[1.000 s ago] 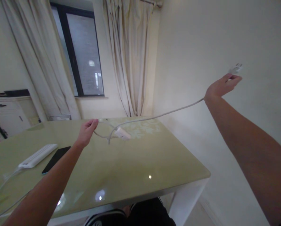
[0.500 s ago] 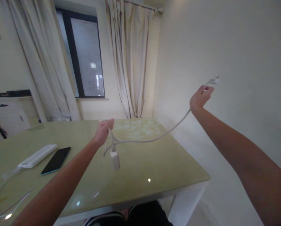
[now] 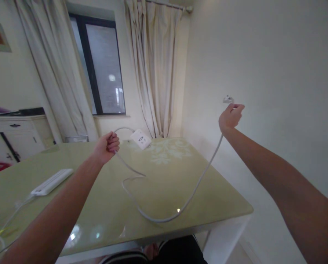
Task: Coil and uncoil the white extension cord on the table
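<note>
My left hand (image 3: 108,147) is closed around a white power cord (image 3: 164,220) over the table's left half. From that fist a short length arcs to a white socket block (image 3: 141,139), whose outlet face is turned toward me. My right hand (image 3: 230,116), raised near the wall, grips the same cord just below its plug (image 3: 228,99), which points up. Between both hands the cord sags in a wide loop with a sharp bend, low over the glossy table (image 3: 208,198).
On the left of the table lies a long white power strip (image 3: 52,181) with its own cable (image 3: 17,212). A white cabinet (image 3: 18,128) stands behind at far left. Curtains (image 3: 155,73) flank a dark-framed window (image 3: 105,69); a plain wall (image 3: 276,73) rises on the right.
The cord between my hands has loosened into a deeper loop. The socket block has swung from hanging below my left hand to its right. My left forearm now hides the phone.
</note>
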Tool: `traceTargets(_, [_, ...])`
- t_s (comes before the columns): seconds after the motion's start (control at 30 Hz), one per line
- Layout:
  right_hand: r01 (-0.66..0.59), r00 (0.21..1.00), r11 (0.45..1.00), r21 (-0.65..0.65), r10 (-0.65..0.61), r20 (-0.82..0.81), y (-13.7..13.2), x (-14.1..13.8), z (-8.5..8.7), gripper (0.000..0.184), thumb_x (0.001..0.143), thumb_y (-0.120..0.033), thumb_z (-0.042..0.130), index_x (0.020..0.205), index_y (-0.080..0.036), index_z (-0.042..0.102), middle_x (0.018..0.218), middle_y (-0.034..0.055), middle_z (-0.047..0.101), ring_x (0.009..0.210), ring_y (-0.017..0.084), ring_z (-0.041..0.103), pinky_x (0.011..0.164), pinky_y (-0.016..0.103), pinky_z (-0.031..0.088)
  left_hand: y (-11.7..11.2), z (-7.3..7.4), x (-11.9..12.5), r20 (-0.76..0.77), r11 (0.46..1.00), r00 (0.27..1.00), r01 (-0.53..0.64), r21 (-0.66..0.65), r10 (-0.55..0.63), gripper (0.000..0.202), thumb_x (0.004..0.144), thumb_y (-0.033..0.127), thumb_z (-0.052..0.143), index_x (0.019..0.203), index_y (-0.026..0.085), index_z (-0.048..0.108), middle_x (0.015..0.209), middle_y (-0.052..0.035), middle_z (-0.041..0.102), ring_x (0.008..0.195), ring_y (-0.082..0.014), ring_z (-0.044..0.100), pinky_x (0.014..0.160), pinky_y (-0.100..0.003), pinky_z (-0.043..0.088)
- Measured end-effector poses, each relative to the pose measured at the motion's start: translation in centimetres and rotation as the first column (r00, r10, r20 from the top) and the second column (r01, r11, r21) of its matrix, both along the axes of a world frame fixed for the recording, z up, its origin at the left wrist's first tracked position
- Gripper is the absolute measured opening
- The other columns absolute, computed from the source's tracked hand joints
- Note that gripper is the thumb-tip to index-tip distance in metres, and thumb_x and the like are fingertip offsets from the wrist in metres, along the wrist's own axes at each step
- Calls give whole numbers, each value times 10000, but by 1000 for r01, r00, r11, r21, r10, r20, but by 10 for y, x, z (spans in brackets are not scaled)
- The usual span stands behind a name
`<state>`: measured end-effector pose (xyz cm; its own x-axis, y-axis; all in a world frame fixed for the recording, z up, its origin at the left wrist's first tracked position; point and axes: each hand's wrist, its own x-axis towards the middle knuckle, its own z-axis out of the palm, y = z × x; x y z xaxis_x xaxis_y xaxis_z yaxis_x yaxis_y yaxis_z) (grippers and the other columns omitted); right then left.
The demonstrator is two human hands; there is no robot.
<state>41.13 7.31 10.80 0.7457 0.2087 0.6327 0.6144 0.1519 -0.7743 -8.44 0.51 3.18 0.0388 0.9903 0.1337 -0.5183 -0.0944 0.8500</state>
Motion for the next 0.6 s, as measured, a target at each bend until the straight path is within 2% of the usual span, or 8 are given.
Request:
traceTargets(0.07, [128,992,992,-12,-128,14,-13,21,18,196,1047,-318,400,1147,-205,525,957,110,658,887,241,590,767,368,347,-5,10,-7,35,998,998,-53,43,52,269,1014,191,399,759,173,485,564,91,240,384,-47,146,335,-156,174])
traceTargets(0.2, [211,949,977,36,-213,231,-41,61,55,247,1052,-271,430,1176,-136,596,958,130,701,868,201,609,750,346,334,-13,37,0,96,983,991,-105,148,91,279,1034,106,301,926,116,559,596,75,310,409,-27,240,384,-141,205])
traceTargets(0.27, [246,903,968,43,-246,351,-58,76,71,269,1059,-271,448,1169,-96,620,979,152,712,872,182,617,749,336,336,-14,51,4,130,965,983,-154,211,129,257,1042,93,311,1003,102,564,613,71,364,424,-15,296,407,-132,216])
traceTargets(0.37, [264,787,964,38,-238,569,-83,87,90,351,1083,-345,423,1166,-87,646,1008,166,726,870,160,622,732,324,338,-10,69,3,178,916,960,-262,303,216,165,1058,154,376,1070,161,540,634,72,472,448,-31,391,428,-138,275])
traceTargets(0.43, [235,709,972,28,-191,679,-97,88,98,428,1091,-412,369,1159,-103,658,995,156,732,857,146,620,709,321,334,-6,74,1,207,844,921,-385,372,329,107,1054,189,421,1081,214,520,654,67,548,483,-62,477,455,-161,358])
traceTargets(0.5, [182,665,983,30,-146,733,-103,86,102,523,1092,-462,278,1155,-105,654,982,153,729,857,132,618,696,319,335,-2,74,-1,207,720,847,-527,451,490,95,1035,170,460,1077,225,525,673,63,608,516,-81,541,485,-181,424])
traceTargets(0.6, [59,679,994,88,-104,727,-94,82,103,638,1081,-487,133,1175,-78,613,983,171,712,848,108,617,693,298,365,-1,67,-2,177,525,708,-645,555,683,99,993,115,512,1037,178,575,686,51,658,529,-83,577,488,-184,453])
